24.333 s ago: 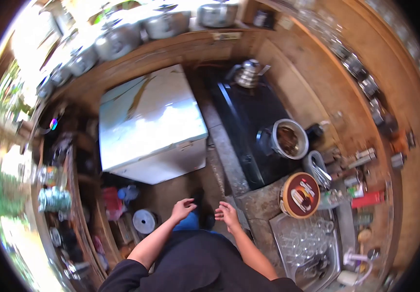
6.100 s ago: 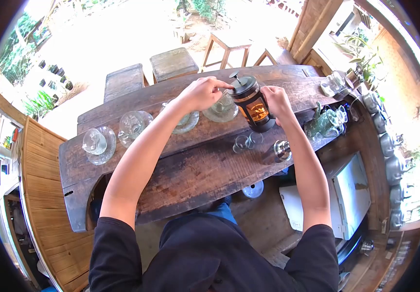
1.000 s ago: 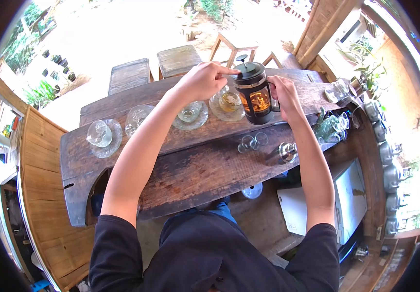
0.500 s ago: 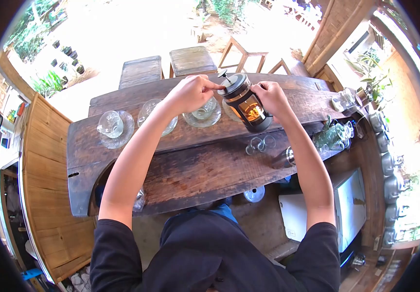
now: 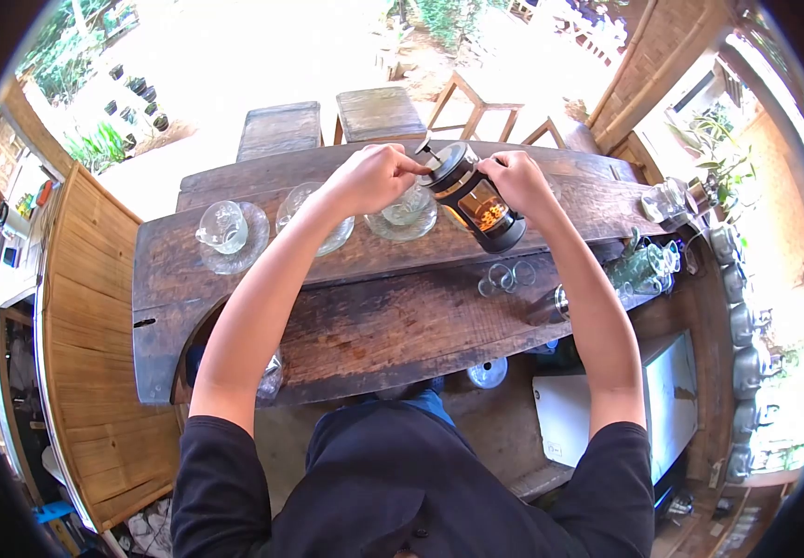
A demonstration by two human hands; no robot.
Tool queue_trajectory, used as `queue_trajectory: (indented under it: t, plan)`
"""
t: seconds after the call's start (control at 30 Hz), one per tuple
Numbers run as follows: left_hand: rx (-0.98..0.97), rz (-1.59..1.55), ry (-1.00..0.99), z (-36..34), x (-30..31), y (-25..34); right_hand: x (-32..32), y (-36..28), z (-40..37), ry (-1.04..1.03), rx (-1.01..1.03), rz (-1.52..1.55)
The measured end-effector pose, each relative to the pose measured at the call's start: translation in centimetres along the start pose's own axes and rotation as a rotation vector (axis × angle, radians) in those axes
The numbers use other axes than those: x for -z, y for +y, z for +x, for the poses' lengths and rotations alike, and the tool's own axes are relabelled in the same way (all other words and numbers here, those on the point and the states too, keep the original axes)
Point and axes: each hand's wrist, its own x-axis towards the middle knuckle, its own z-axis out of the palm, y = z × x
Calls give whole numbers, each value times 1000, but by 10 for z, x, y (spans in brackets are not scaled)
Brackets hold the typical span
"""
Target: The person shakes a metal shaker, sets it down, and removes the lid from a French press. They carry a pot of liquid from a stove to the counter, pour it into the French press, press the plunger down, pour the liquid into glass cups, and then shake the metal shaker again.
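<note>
My right hand (image 5: 519, 184) is closed round the handle of a French press (image 5: 482, 210), a glass jug in a black frame with amber liquid inside. The press leans with its top to the left, above the counter. My left hand (image 5: 372, 179) has its index finger stretched to the rim of the lid; its other fingers are curled in with nothing visible in them. The plunger rod stands raised from the lid. Just left of the press, a clear glass cup (image 5: 406, 210) rests on a glass saucer (image 5: 402, 230), partly under my left hand.
Another glass cup (image 5: 225, 230) on a saucer stands at the left, with a third partly behind my left forearm. Small glasses (image 5: 506, 277), a dark metal cylinder (image 5: 547, 305) and a group of glasses (image 5: 644, 268) stand right. Stools (image 5: 381, 115) line the far side of the wooden counter (image 5: 365, 339).
The French press leans a little further, its top to the left. Both hands keep their places on it. The whole view has shifted slightly.
</note>
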Motion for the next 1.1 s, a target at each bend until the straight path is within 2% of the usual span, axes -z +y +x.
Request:
queue_trajectory:
  t: [0.73, 0.8, 0.93, 1.1]
  plan:
    - [16, -45, 15, -2, 6, 0, -1, -1, 13, -35, -40, -25]
    - [-8, -3, 3, 1, 3, -5, -3, -3, 13, 10, -18, -41]
    - [4, 6, -7, 1, 3, -4, 4, -13, 9, -31, -34, -118]
    - [21, -10, -11, 1, 4, -2, 4, -18, 5, 23, -24, -107]
